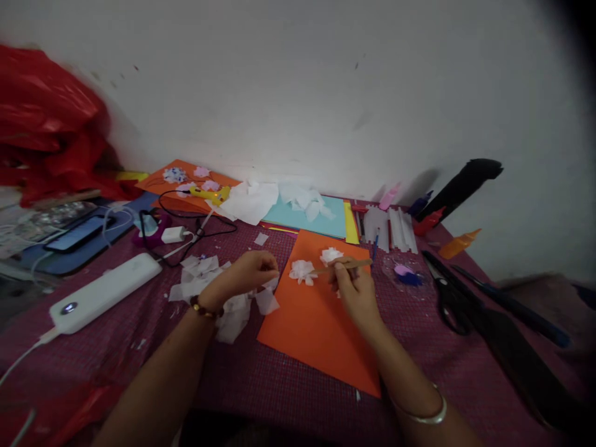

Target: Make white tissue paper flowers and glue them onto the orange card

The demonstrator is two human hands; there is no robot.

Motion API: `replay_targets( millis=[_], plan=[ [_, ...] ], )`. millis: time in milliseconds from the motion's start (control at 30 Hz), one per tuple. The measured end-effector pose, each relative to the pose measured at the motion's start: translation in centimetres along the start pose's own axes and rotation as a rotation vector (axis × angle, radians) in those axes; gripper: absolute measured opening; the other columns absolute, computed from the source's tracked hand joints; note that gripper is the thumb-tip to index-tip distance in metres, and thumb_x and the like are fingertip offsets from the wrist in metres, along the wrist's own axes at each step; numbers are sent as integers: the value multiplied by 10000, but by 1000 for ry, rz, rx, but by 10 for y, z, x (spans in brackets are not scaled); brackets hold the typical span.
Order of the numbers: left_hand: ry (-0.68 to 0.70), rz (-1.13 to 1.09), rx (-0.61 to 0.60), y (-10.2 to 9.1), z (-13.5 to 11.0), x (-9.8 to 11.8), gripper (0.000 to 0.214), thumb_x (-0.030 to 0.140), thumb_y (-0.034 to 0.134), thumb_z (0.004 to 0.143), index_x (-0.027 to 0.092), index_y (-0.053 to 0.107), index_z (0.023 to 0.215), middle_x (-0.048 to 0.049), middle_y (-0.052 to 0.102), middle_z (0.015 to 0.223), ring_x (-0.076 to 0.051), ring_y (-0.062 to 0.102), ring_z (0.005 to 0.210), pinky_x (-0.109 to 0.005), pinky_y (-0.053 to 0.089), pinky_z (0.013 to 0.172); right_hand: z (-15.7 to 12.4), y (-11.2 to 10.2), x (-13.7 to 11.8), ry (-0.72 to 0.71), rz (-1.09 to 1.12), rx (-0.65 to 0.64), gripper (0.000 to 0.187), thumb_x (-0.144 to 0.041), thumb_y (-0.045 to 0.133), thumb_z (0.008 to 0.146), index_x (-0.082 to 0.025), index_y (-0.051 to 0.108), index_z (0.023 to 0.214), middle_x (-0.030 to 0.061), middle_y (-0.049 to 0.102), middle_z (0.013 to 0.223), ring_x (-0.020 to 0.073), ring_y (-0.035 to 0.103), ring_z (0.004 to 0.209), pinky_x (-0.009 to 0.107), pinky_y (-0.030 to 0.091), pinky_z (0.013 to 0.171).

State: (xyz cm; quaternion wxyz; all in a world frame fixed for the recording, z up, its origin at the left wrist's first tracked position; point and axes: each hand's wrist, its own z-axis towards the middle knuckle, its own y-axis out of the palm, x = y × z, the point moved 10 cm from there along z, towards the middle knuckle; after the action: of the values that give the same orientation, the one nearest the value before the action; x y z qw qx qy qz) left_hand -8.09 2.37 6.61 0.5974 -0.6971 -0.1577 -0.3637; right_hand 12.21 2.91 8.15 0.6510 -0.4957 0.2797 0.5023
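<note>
My right hand [354, 288] pinches a flat wooden craft stick [356, 264]. The stick's far tip touches a white tissue-paper flower [302, 272] on an orange sheet of paper [321, 335]. Just behind the right fingers, a second white tissue flower [331, 254] lies on the same sheet. My left hand [249, 271], with a beaded bracelet at the wrist, is over loose pieces of white tissue paper [235, 316], left of the sheet. Its fingers are curled inward; what they hold, if anything, is hidden.
On the left are a white power bank [107, 292], cables and a phone [79, 233]. A yellow glue gun [212, 195] rests at the back by an orange sheet with pink flowers. Black scissors [449, 295], glue sticks [401, 230] and an orange tube [460, 244] lie right.
</note>
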Motion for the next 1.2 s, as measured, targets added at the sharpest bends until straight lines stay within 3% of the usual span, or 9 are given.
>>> replay_targets(
  millis=[100, 300, 500, 633, 867, 1033, 1200],
  plan=[
    [-19, 1, -59, -8, -4, -9, 127, 172, 506, 712, 150, 623, 753, -8, 622, 699, -123, 548, 635, -209, 385, 570, 0, 9, 8, 35, 70, -59, 249, -391, 420, 924, -193, 537, 830, -16, 548, 616, 137, 510, 502, 255, 406, 498],
    [132, 243, -180, 11, -10, 1, 312, 90, 587, 607, 159, 646, 905, -46, 612, 915, -170, 551, 846, -246, 406, 736, -4, 24, 5, 16, 46, -146, 275, -414, 417, 923, -197, 546, 813, -4, 553, 629, 147, 506, 521, 265, 406, 501],
    [174, 385, -223, 26, -9, 6, 74, 102, 566, 601, 169, 563, 632, -9, 545, 730, -139, 467, 678, -239, 340, 616, -5, 24, 5, -6, 0, -155, 267, -403, 412, 925, -194, 554, 838, 2, 574, 622, 164, 546, 552, 267, 414, 521],
    [160, 236, -233, 23, -8, 5, 80, 100, 547, 603, 159, 516, 559, 9, 526, 670, -112, 446, 624, -226, 330, 584, -3, 20, 1, -33, -99, -149, 244, -359, 400, 923, -195, 557, 832, 7, 595, 622, 166, 561, 550, 268, 410, 543],
    [2, -283, -71, 0, -2, 2, 42, 185, 539, 680, 163, 503, 682, 53, 477, 596, -81, 431, 548, -196, 333, 523, 1, 8, -8, -87, -450, -95, 288, -326, 354, 919, -172, 581, 833, 57, 639, 670, 193, 594, 566, 284, 379, 561],
    [-30, -422, -38, 12, 4, 0, 163, 261, 566, 698, 152, 587, 817, 56, 482, 600, -76, 427, 535, -201, 320, 516, 3, 4, -7, -73, -391, -88, 268, -323, 371, 914, -183, 573, 808, 44, 621, 643, 189, 587, 561, 279, 384, 559],
    [-49, -408, -40, 24, 8, -9, 107, 244, 562, 711, 147, 598, 739, 41, 519, 598, -72, 429, 528, -196, 306, 504, 2, 7, -1, -22, -137, -94, 218, -331, 385, 918, -209, 540, 824, -10, 551, 593, 163, 526, 514, 257, 380, 526]
  ],
)
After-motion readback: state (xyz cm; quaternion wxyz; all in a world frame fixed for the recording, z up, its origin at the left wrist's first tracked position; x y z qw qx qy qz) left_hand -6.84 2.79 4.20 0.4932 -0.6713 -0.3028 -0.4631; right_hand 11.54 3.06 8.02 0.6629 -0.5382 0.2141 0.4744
